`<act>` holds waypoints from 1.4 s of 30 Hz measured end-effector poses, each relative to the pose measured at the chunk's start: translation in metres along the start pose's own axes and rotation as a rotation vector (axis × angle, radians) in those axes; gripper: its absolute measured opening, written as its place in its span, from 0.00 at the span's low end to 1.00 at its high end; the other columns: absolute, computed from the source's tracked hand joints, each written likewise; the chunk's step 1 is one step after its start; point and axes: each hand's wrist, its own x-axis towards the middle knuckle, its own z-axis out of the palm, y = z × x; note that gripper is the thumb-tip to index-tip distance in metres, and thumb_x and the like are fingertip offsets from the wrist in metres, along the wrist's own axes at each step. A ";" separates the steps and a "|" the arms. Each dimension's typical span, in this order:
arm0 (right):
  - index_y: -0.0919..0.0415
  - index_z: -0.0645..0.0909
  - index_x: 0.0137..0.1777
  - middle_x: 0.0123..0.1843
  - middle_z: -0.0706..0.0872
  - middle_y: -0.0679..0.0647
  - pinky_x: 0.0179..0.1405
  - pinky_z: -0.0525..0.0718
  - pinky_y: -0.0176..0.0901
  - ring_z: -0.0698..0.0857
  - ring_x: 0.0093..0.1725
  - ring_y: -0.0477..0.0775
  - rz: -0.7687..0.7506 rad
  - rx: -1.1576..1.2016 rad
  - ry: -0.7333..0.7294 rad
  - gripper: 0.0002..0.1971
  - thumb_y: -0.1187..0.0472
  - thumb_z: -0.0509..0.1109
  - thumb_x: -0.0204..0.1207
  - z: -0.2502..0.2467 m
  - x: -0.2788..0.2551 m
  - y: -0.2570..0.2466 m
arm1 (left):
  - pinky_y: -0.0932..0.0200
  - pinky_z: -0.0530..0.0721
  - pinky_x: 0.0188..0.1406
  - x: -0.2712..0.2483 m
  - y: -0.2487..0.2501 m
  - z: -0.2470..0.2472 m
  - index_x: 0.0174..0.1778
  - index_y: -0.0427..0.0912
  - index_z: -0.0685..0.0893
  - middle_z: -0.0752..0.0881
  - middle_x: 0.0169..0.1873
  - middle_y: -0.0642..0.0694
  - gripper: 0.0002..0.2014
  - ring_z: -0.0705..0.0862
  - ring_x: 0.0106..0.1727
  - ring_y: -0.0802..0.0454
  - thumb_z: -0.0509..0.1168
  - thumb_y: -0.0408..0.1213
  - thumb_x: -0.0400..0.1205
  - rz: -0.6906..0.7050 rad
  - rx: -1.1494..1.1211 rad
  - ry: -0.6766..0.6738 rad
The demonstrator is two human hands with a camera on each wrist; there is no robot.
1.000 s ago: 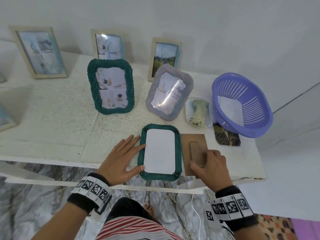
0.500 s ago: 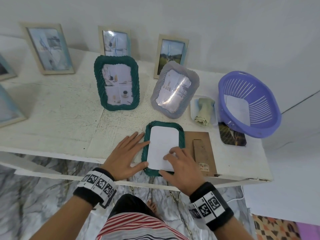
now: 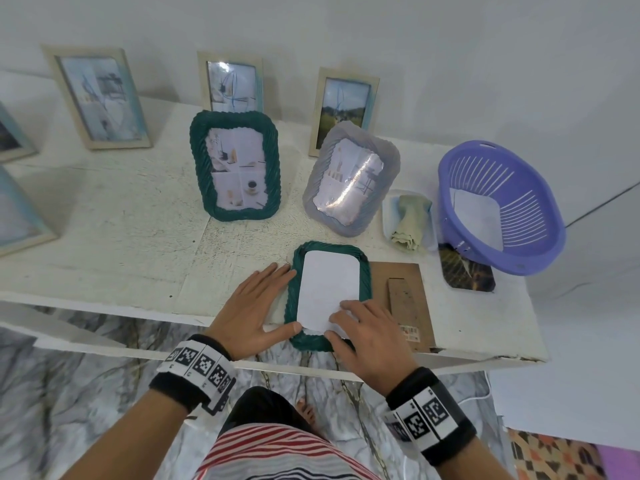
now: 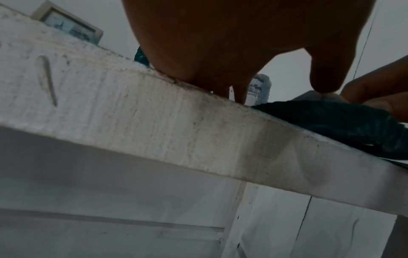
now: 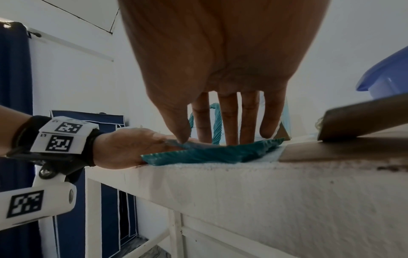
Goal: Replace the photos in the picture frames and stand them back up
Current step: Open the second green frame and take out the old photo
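White and rough, the painted surface (image 3: 104, 244) stands against a pale wall. From the head view, a dark green rope-edged picture frame (image 3: 328, 342) lies face down at the front edge, with a white photo paper (image 3: 327, 289) in its back. The left hand (image 3: 254, 308) lies flat beside the frame, fingers straight, thumb touching its near left corner. The right hand (image 3: 369, 336) presses straight fingers on the paper's near right corner. Just right of the frame lies a brown cardboard backing board (image 3: 407, 299). Behind stand another green rope-edged frame (image 3: 235, 166) and a grey rope-edged frame (image 3: 351, 178), and three pale wooden frames lean at the wall. A purple plastic basket (image 3: 502, 206) sits tilted on the right, on a dark photo (image 3: 465, 271), beside a folded green cloth (image 3: 412, 223).

From the left wrist view, the left hand (image 4: 220, 43) rests on the surface edge (image 4: 198, 131), next to the green frame (image 4: 331, 120).

From the right wrist view, the right hand (image 5: 220, 69) points its fingers (image 5: 229, 122) down onto the green frame (image 5: 209, 153). The brown board (image 5: 353, 150) sits right.
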 end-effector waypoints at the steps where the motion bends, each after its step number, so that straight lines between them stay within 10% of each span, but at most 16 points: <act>1: 0.56 0.84 0.49 0.54 0.85 0.55 0.43 0.83 0.49 0.82 0.47 0.60 -0.005 -0.002 -0.003 0.13 0.48 0.64 0.78 0.001 0.000 0.001 | 0.64 0.36 0.82 0.000 0.000 0.000 0.86 0.53 0.51 0.51 0.85 0.57 0.44 0.42 0.85 0.63 0.54 0.71 0.77 -0.003 -0.001 -0.002; 15: 0.56 0.82 0.44 0.50 0.82 0.53 0.39 0.78 0.44 0.79 0.48 0.57 0.052 -0.009 0.018 0.17 0.40 0.69 0.74 0.002 0.002 -0.005 | 0.59 0.39 0.83 0.003 0.001 0.006 0.85 0.53 0.56 0.54 0.85 0.56 0.45 0.45 0.85 0.62 0.45 0.77 0.76 -0.053 0.061 0.022; 29: 0.58 0.81 0.49 0.39 0.82 0.50 0.30 0.80 0.50 0.78 0.33 0.53 0.112 0.132 0.128 0.11 0.55 0.58 0.83 -0.013 0.004 -0.017 | 0.54 0.43 0.84 0.003 0.001 0.007 0.84 0.60 0.56 0.55 0.85 0.55 0.42 0.47 0.85 0.59 0.55 0.73 0.75 -0.031 0.088 0.036; 42: 0.57 0.76 0.65 0.32 0.82 0.54 0.27 0.75 0.45 0.80 0.29 0.58 0.610 0.315 0.402 0.17 0.69 0.62 0.78 -0.065 -0.003 -0.002 | 0.49 0.46 0.84 0.001 -0.003 0.008 0.81 0.66 0.60 0.54 0.85 0.53 0.35 0.47 0.86 0.55 0.53 0.73 0.78 0.019 0.083 0.043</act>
